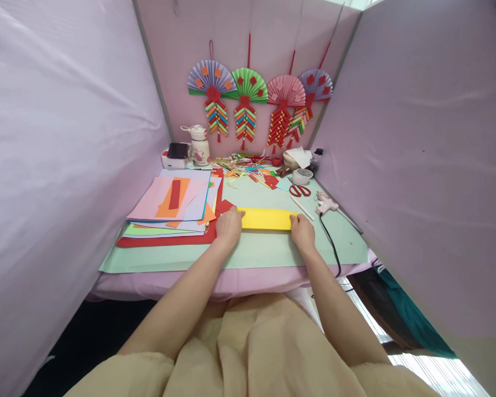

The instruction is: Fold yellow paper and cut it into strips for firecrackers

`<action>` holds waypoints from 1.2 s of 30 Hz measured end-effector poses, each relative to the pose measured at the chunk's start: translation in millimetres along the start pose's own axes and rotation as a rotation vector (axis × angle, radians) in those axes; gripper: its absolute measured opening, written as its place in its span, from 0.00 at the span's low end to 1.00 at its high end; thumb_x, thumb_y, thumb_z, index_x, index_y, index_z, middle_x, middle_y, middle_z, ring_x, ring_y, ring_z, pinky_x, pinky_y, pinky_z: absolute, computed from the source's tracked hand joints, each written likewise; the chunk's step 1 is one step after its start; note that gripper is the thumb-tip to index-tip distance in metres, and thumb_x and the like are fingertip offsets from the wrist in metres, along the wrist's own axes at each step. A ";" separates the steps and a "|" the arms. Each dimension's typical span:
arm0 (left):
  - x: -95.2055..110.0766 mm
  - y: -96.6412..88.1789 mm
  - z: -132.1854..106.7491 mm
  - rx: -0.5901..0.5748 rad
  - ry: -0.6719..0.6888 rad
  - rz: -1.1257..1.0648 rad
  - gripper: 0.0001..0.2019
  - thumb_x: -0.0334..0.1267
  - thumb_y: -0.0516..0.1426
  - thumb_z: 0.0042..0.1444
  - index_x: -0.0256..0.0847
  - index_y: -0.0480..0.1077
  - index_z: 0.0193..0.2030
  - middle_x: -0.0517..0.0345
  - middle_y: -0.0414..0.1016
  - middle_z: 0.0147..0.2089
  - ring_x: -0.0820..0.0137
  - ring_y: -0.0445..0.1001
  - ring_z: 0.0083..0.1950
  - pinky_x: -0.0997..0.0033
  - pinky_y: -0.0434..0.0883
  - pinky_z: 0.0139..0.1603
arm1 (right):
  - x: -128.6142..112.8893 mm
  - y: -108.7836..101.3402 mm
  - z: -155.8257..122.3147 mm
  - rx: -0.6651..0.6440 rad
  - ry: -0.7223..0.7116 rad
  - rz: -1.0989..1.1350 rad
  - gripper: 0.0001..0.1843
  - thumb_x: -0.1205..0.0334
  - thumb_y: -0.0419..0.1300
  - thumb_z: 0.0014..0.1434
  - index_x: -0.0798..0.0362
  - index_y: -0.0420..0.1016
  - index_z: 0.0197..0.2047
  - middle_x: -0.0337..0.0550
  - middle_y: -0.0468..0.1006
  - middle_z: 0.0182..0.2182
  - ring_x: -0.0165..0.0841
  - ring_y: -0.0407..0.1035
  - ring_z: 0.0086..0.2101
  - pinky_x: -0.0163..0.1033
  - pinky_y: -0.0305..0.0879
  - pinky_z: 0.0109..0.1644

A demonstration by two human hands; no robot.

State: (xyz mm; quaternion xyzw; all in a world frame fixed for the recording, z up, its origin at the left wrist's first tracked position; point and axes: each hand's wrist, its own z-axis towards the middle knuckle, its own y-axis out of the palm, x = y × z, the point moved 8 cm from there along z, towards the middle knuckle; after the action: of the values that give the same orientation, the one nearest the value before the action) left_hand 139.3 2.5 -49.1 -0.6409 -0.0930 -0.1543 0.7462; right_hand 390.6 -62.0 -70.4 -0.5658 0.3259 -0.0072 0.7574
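Note:
A folded strip of yellow paper [266, 218] lies flat on the pale green mat [256, 253] in the middle of the table. My left hand [229, 227] rests on its left end with the fingers curled down onto the paper. At the right end my right hand [302, 230] pinches the paper's edge. Both hands press the strip against the mat.
A stack of coloured paper sheets [177, 207] lies to the left. Red scissors [299, 191], a tape roll [302, 176], a glue gun [325, 205] with its black cord [330, 242], paper scraps [251, 168], a mug [199, 146]. Paper fans [248, 88] hang on the back wall.

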 end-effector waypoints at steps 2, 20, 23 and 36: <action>-0.2 1.8 1.1 -0.017 0.006 0.015 0.19 0.41 0.45 0.65 0.32 0.71 0.47 0.36 0.78 0.38 0.53 0.77 0.44 0.64 0.68 0.39 | -0.6 1.9 0.3 -0.018 0.005 -0.034 0.19 0.54 0.42 0.66 0.53 0.70 0.38 0.50 0.78 0.34 0.40 0.70 0.37 0.39 0.54 0.37; 103.1 -39.1 -48.9 0.227 0.586 -0.141 0.19 0.39 0.52 0.60 0.38 0.67 0.57 0.44 0.61 0.65 0.55 0.51 0.69 0.52 0.38 0.69 | -2.5 10.5 9.3 -0.156 0.001 -0.188 0.17 0.53 0.44 0.63 0.53 0.70 0.40 0.53 0.78 0.38 0.44 0.71 0.43 0.47 0.59 0.45; 110.5 -1.2 -49.7 0.082 0.492 -0.127 0.30 0.51 0.61 0.50 0.42 0.68 0.59 0.43 0.58 0.66 0.44 0.45 0.69 0.43 0.31 0.67 | -2.2 11.0 8.7 -0.162 -0.006 -0.191 0.17 0.53 0.44 0.63 0.52 0.70 0.40 0.53 0.79 0.38 0.43 0.72 0.42 0.47 0.60 0.45; 84.8 49.8 -48.6 -0.191 0.212 0.090 0.38 0.66 0.45 0.54 0.51 0.53 0.68 0.50 0.50 0.71 0.42 0.40 0.70 0.33 0.32 0.64 | -2.7 11.8 6.0 -0.153 0.013 -0.213 0.21 0.51 0.43 0.63 0.54 0.71 0.43 0.53 0.78 0.39 0.45 0.71 0.44 0.49 0.60 0.48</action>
State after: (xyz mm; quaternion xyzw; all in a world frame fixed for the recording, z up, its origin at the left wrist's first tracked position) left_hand 233.1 -48.2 -74.6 -0.6927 0.0304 -0.1958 0.6934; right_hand 387.2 -51.6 -78.4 -0.6534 0.2685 -0.0665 0.7047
